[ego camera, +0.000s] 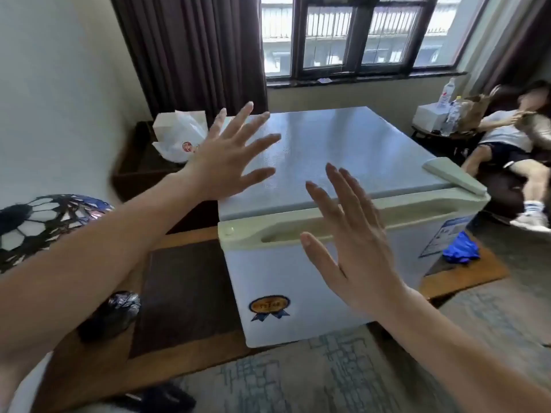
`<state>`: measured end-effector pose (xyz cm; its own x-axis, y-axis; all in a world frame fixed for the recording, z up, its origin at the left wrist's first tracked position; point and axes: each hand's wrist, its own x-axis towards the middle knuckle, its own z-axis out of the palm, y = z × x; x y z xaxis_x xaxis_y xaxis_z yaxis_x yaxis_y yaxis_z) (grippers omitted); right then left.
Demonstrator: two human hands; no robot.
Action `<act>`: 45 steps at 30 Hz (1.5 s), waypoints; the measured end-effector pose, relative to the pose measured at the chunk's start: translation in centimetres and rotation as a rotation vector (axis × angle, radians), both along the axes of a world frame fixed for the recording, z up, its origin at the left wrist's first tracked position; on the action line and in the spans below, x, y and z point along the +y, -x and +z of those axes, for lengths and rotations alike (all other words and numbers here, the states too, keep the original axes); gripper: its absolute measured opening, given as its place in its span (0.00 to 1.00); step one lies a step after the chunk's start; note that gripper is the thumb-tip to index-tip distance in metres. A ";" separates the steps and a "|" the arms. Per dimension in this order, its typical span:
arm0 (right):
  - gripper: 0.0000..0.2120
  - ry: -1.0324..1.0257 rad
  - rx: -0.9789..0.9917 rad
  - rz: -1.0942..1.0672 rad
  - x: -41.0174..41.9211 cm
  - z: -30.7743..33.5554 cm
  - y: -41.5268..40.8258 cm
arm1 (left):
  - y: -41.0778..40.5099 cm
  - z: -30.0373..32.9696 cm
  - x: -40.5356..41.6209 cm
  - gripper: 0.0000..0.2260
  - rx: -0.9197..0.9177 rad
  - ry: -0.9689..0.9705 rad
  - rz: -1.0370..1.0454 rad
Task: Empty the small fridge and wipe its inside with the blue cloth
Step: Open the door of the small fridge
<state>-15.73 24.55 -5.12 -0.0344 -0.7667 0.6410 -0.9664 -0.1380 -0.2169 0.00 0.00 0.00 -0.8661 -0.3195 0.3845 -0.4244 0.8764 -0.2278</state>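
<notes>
The small fridge (343,150) is a white chest type with its lid closed and a cream handle strip along the front top edge. My left hand (229,156) hovers above the lid's left part, fingers spread and straight, holding nothing. In front of the handle strip my right hand (351,236) is raised with fingers spread, also empty. The blue cloth (460,248) lies crumpled on the floor at the fridge's right side. The inside of the fridge is hidden.
A white plastic bag (179,138) sits on a dark low table left of the fridge. A dark bag (116,311) lies on the floor at lower left. A person (512,135) sits in a chair at the right, next to a side table with bottles (447,102).
</notes>
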 end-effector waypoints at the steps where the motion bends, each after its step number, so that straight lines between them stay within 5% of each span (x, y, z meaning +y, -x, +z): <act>1: 0.29 -0.014 0.011 -0.020 0.1 -0.4 -0.9 | -0.1 0.0 -0.5 0.33 -0.038 -0.050 -0.003; 5: 0.24 0.035 0.025 -0.141 0.6 -2.4 -3.7 | 1.1 0.3 -2.0 0.34 -0.121 -0.356 -0.019; 10: 0.22 0.021 0.088 -0.246 0.0 -3.7 -6.0 | 3.7 -0.4 -2.4 0.35 -0.244 -0.514 -0.003; 14: 0.20 0.044 0.082 -0.253 -0.3 -4.0 -6.8 | 3.9 -1.2 -3.4 0.45 -0.257 -0.525 0.006; 18: 0.17 0.094 0.043 -0.242 -0.3 -4.9 -6.9 | 4.0 -1.4 -3.3 0.38 -0.207 -0.522 -0.003; 45: 0.13 0.267 -0.253 -0.350 -1.8 -5.4 -8.8 | 4.8 -1.8 -2.1 0.27 -0.167 -0.547 0.059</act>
<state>-6.89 22.79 -10.53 -0.4394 -0.4920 0.7516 -0.8864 0.1018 -0.4515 -4.79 -2.06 -1.82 -0.8757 -0.4827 0.0088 -0.4731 0.8616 0.1839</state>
